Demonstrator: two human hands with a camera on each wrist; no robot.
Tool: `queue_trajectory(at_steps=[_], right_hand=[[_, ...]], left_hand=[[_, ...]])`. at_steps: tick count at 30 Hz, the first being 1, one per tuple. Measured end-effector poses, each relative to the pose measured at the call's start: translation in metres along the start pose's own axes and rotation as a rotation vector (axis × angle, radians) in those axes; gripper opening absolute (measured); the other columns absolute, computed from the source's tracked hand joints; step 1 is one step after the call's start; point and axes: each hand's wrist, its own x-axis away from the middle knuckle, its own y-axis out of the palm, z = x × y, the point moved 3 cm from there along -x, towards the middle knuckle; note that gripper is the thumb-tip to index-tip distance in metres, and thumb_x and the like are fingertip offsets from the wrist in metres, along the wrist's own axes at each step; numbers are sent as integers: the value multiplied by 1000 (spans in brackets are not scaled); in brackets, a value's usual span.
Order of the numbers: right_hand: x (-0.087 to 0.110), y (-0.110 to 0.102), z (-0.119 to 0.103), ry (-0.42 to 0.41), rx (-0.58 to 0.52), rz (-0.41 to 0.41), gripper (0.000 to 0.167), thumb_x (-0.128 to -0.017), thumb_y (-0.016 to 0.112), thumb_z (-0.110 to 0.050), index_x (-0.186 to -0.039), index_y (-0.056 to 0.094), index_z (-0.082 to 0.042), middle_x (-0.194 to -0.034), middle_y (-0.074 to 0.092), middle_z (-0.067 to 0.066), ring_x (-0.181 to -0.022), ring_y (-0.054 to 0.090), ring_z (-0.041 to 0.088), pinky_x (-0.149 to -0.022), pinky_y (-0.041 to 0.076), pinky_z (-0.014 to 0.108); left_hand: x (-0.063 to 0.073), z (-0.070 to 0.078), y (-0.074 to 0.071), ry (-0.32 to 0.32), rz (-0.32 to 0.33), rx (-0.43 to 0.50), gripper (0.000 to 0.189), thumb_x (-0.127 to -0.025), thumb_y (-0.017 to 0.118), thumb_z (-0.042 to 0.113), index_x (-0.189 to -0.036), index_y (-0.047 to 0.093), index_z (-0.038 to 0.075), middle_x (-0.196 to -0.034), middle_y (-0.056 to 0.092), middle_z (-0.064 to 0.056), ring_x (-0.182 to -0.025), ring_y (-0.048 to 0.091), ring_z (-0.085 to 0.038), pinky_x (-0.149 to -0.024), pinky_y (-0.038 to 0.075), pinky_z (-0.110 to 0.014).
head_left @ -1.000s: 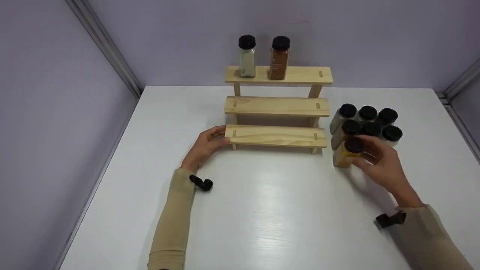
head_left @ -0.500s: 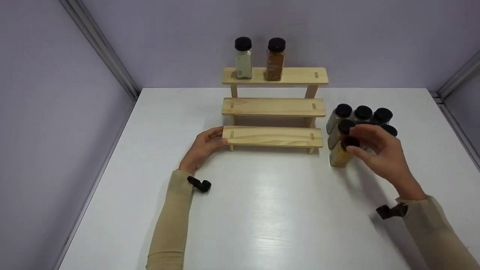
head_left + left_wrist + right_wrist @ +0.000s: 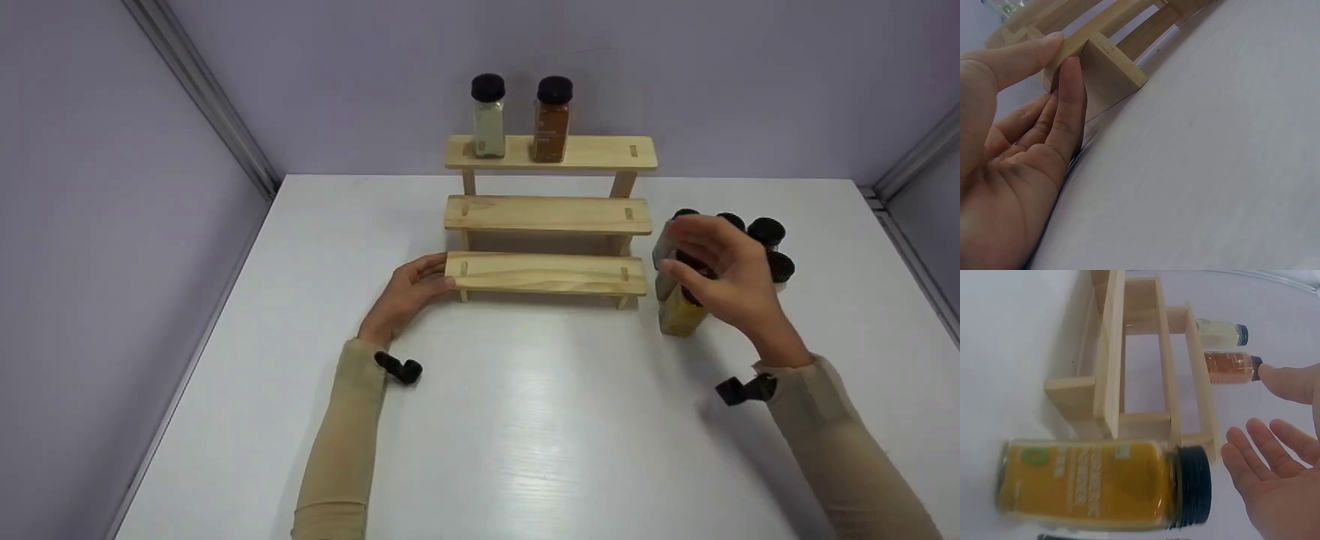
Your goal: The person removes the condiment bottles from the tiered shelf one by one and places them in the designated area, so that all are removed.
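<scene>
A three-tier wooden rack (image 3: 546, 274) stands at the table's far side. My left hand (image 3: 401, 300) pinches the left end of its lowest shelf; the left wrist view shows thumb and fingers on the wood (image 3: 1086, 48). Over the group of spice jars at the rack's right is my right hand (image 3: 731, 281), its fingers apart and holding nothing. The closest jar holds yellow turmeric powder (image 3: 681, 315) under a black lid, upright; in the right wrist view this turmeric jar (image 3: 1084, 484) is clear of the fingers. The hand hides parts of several jars.
On the top shelf stand a jar of pale green powder (image 3: 490, 129) and a jar of reddish-brown spice (image 3: 551, 133). More black-lidded jars (image 3: 766, 231) stand behind the right hand. A wall (image 3: 360, 97) rises behind the white table (image 3: 480, 420).
My right hand has let go of the turmeric jar, risen, and moved up and left over the jars. That jar stays standing in its place. The left hand keeps its hold on the rack.
</scene>
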Motion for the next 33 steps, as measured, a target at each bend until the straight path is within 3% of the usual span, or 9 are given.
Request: queue_trajectory(at_steps=[7,13,20,26,33], right_hand=[[-25,20,-2,-1,-70,13,50,-90,78,11,-138,66,4,-134,68,22,-125,68,22,-109,56,24],[-48,44,-3,-26,-90,96,48,-90,81,8,-135,66,7,-131,69,23,-123,69,24,-110,57,29],[-67,67,-3,-17,-112,185,48,-89,84,2,-133,67,6,-128,70,18,-122,67,38,-112,56,39],[-79,80,-3,-40,-1,233,51,-88,86,-1,-135,66,6,-132,69,19,-123,67,30,-110,56,43],[-94,90,2,-34,28,246,55,-86,88,0,-135,66,6,-131,70,24,-123,68,35,-111,56,48]], left_hand=[[0,0,-1,-18,10,-7,57,-104,72,9,-156,51,3,-152,56,-18,-132,63,-26,-110,57,-34],[2,2,-2,-13,22,-37,57,-103,74,11,-155,53,3,-151,57,-18,-132,62,-27,-109,58,-34],[1,1,-2,-11,11,-45,59,-102,75,15,-156,52,6,-152,57,-16,-136,60,-28,-111,57,-34],[0,0,-2,-11,15,-30,58,-103,73,10,-156,51,3,-153,56,-18,-135,61,-28,-110,57,-34],[0,0,-1,-17,12,-30,58,-103,72,9,-157,49,1,-154,55,-20,-133,61,-26,-110,57,-34]])
